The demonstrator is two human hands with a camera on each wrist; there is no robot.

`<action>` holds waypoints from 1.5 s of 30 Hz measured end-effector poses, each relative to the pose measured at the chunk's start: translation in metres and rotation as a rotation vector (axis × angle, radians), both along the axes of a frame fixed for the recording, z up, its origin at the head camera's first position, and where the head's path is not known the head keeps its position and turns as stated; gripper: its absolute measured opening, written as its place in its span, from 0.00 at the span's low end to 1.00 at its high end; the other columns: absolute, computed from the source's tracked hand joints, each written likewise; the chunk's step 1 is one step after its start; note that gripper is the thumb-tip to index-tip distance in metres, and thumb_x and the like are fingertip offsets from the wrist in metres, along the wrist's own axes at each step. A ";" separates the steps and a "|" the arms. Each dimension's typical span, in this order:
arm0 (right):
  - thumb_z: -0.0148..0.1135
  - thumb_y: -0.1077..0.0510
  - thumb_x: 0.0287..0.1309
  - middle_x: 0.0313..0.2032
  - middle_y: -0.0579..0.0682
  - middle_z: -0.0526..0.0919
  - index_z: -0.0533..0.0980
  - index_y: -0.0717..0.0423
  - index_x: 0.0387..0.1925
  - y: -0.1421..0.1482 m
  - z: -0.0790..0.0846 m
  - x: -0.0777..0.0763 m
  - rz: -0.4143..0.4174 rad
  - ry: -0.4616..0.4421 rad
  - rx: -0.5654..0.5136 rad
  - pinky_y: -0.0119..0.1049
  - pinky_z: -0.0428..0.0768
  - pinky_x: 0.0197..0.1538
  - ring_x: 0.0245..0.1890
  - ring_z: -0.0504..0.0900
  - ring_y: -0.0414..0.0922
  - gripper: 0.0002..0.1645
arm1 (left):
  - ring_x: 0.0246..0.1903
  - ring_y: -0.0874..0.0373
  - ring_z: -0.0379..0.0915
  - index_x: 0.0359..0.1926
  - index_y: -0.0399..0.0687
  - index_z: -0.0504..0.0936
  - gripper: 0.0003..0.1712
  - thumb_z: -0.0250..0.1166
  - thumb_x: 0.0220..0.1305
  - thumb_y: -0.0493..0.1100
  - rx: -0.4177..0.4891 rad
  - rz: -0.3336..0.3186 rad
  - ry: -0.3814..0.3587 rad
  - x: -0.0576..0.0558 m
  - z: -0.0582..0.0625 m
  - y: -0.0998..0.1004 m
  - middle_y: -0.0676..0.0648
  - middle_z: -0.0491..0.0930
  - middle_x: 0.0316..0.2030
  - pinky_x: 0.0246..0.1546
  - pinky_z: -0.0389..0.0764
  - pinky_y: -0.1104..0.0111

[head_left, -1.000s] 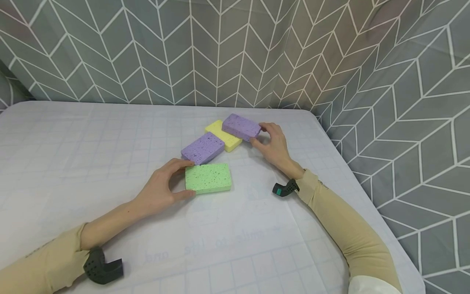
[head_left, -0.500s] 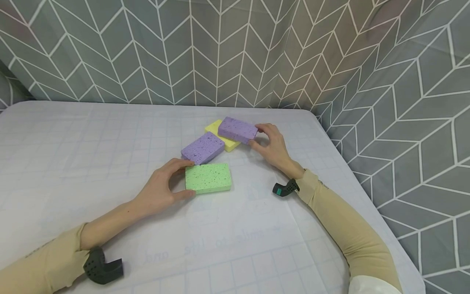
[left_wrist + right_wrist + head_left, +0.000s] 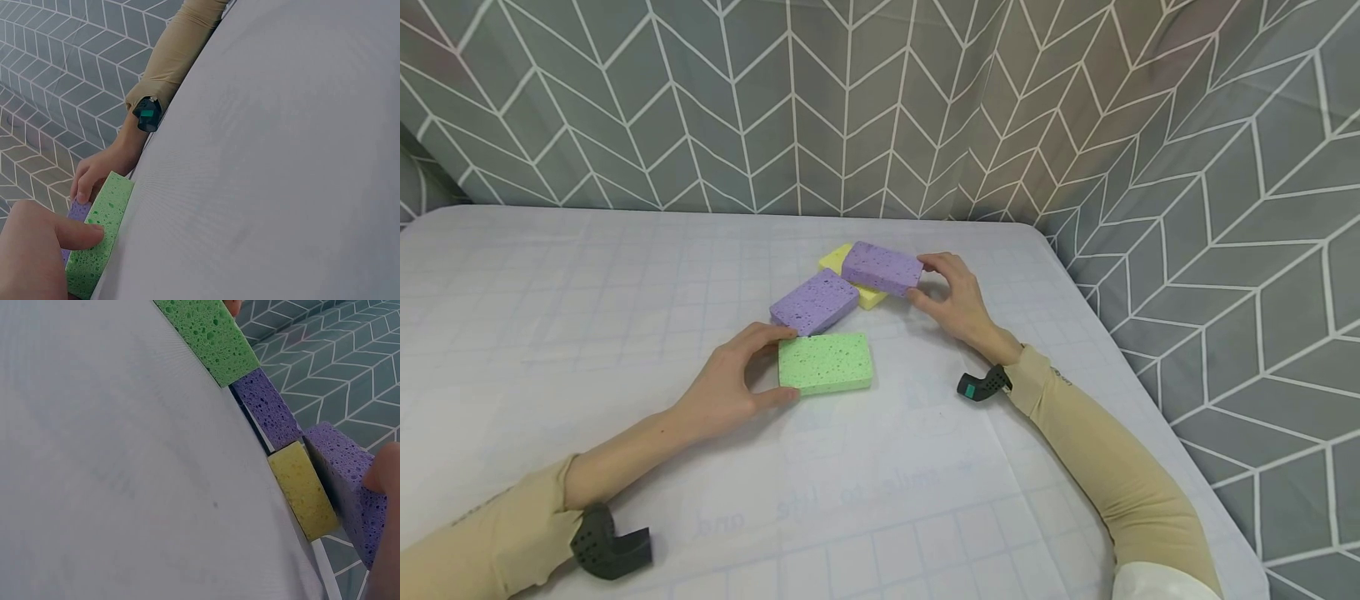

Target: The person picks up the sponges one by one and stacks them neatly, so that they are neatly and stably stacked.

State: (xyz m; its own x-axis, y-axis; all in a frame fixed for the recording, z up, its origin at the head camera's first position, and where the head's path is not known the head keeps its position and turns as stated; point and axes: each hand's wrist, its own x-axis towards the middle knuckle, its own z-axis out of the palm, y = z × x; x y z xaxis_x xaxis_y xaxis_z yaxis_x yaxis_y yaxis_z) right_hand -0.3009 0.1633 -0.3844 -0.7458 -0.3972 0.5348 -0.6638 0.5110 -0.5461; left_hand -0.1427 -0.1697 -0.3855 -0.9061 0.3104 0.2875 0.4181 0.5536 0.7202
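Note:
My left hand [image 3: 726, 385] grips the left end of a green sponge [image 3: 825, 363], thumb on its near side and fingers on its far side. In the left wrist view the thumb presses the green sponge's pitted side [image 3: 105, 219]. Just behind it lies a purple sponge [image 3: 815, 302]. Farther back, a yellow sponge [image 3: 835, 259] is partly hidden under a second purple sponge [image 3: 882, 267], whose right end my right hand [image 3: 955, 300] pinches between thumb and fingers. In the right wrist view, this purple sponge [image 3: 340, 459] is tilted over the yellow sponge [image 3: 303, 490], with a dark gap between them.
The sponges are on a table with a white, grid-printed cover [image 3: 625, 333]. A grey curtain with white zigzag lines [image 3: 760, 108] hangs along the back and right edges. Each wrist wears a black camera mount [image 3: 610, 546].
My right hand has moved slightly left and toward me with the second purple sponge, which covers more of the yellow one. The left hand and green sponge have stayed put.

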 end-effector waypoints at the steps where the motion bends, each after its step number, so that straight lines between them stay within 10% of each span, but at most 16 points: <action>1: 0.66 0.48 0.54 0.52 0.58 0.80 0.76 0.61 0.59 0.000 0.000 0.000 0.005 0.002 -0.002 0.50 0.74 0.61 0.55 0.75 0.53 0.33 | 0.62 0.49 0.71 0.65 0.43 0.72 0.42 0.78 0.48 0.39 0.000 0.000 0.000 0.000 0.000 0.000 0.46 0.76 0.59 0.68 0.73 0.53; 45: 0.71 0.53 0.48 0.50 0.55 0.81 0.78 0.60 0.56 -0.003 -0.003 0.001 0.164 0.062 -0.001 0.43 0.76 0.59 0.53 0.76 0.50 0.31 | 0.62 0.48 0.72 0.65 0.43 0.72 0.43 0.78 0.47 0.39 0.004 -0.004 0.003 -0.002 -0.002 0.000 0.46 0.76 0.59 0.68 0.73 0.52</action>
State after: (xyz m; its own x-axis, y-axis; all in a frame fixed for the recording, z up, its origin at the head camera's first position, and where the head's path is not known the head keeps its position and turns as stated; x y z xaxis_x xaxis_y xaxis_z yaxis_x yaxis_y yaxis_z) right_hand -0.3003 0.1599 -0.3876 -0.6370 -0.5099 0.5781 -0.7703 0.3926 -0.5025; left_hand -0.1448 -0.1702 -0.3871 -0.9040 0.3128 0.2915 0.4225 0.5490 0.7211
